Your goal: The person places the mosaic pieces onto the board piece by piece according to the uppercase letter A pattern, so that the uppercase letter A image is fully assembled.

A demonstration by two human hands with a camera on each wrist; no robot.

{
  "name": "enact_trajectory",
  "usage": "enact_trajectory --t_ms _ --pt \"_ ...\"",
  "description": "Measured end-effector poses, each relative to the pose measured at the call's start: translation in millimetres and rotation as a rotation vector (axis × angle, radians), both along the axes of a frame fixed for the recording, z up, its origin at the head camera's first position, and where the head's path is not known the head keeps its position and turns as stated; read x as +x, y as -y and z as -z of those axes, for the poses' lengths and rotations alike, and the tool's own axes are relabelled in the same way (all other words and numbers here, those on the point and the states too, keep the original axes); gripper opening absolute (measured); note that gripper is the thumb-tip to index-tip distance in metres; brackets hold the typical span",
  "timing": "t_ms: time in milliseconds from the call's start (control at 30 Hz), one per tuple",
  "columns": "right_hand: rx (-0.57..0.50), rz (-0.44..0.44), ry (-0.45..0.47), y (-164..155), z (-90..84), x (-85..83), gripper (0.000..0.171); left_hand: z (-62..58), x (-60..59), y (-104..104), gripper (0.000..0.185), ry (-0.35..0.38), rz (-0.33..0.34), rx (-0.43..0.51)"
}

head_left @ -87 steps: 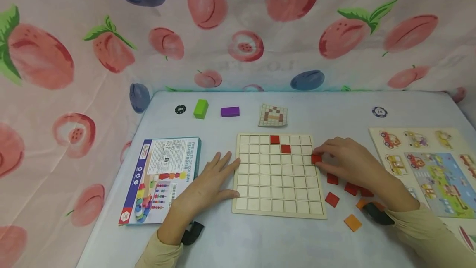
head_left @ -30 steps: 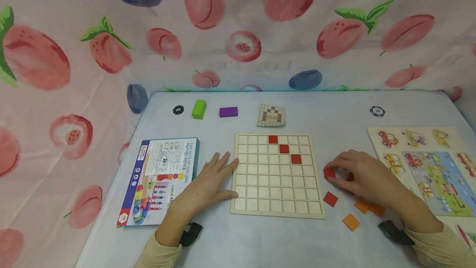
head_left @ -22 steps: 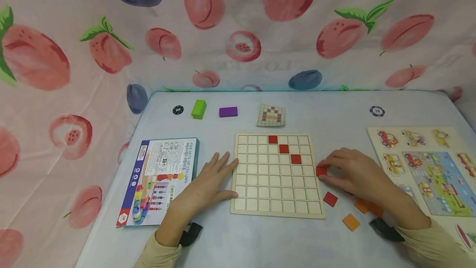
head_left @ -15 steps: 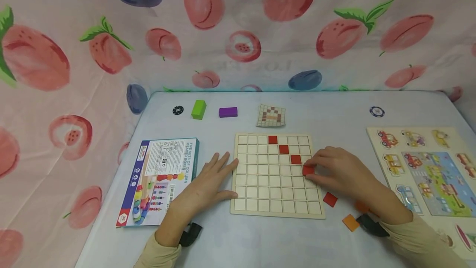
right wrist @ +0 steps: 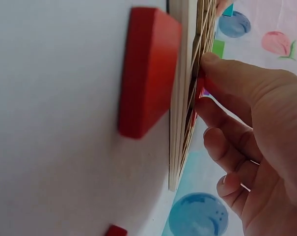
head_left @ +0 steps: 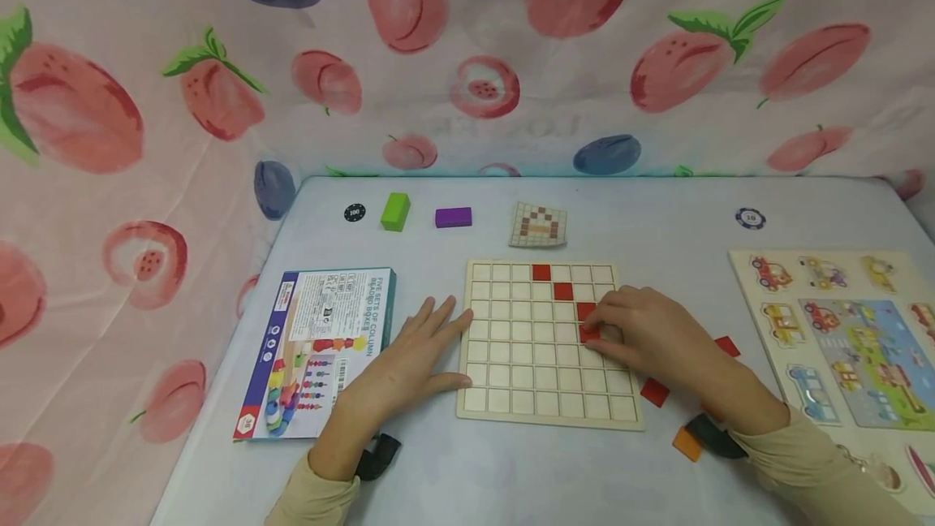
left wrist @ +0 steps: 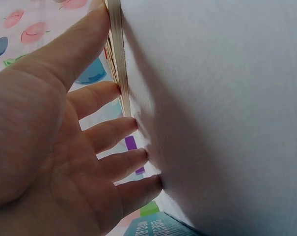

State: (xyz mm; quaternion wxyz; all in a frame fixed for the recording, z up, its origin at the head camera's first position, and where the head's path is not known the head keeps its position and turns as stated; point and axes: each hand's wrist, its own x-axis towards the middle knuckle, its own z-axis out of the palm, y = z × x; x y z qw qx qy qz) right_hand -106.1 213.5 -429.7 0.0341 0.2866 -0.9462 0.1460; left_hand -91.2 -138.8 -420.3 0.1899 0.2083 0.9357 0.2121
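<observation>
A wooden grid board (head_left: 511,380) lies mid-table with red square tiles in its cells: one (head_left: 541,272) in the top row, another (head_left: 563,291) lower right, and a third (head_left: 586,311) below that. My right hand (head_left: 650,335) pinches a further red tile (head_left: 588,334) between thumb and fingers, directly below the third. In the right wrist view, that held tile (right wrist: 201,83) sits at the board's surface under my thumb and fingertips. My left hand (head_left: 412,360) rests with fingers spread, its index finger and thumb touching the board's left edge; the left wrist view shows the palm (left wrist: 45,142).
Loose red tiles (head_left: 654,392) and an orange tile (head_left: 687,444) lie right of the board, partly under my right arm. A pattern card (head_left: 538,225), purple block (head_left: 454,217) and green block (head_left: 395,212) stand behind. A box (head_left: 321,347) lies left, a picture puzzle (head_left: 792,372) right.
The earlier red tile went into the third row and was let go. My right hand then took another red tile from the right and carried it left onto the board. My left hand stayed put.
</observation>
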Motion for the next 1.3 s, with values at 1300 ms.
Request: enact_trajectory --t_ms 1300 --pt "0.161 0.303 0.140 -113 0.1 38.5 0.037 -5.1 -0.4 0 0.089 0.034 0.024 -0.006"
